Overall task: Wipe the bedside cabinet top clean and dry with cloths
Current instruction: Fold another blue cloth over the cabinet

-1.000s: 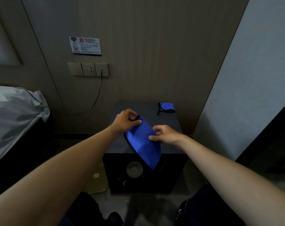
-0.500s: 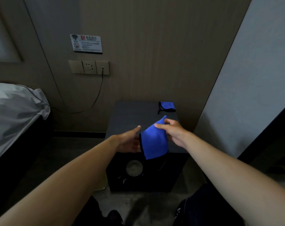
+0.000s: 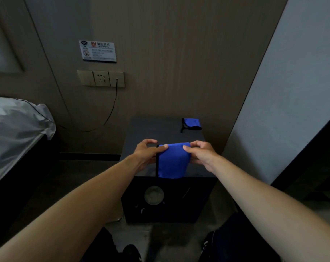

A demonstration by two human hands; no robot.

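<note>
A dark bedside cabinet stands against the wall, its top dark grey. Above its front half hangs a folded blue cloth with a black edge. My left hand pinches the cloth's upper left corner and my right hand pinches its upper right corner, so the cloth droops between them down to the cabinet's front edge. A second blue cloth, bunched up, lies on the cabinet's back right corner.
A bed with a grey cover is at the left. A wall socket panel has a black cable running down toward the bed. A white notice hangs above it. A pale wall closes the right side. The cabinet front holds a round dial.
My left hand has let go, then taken the cloth again at its top left corner. The cloth has gone from a slanted hang under one hand to a level hold between both hands.
</note>
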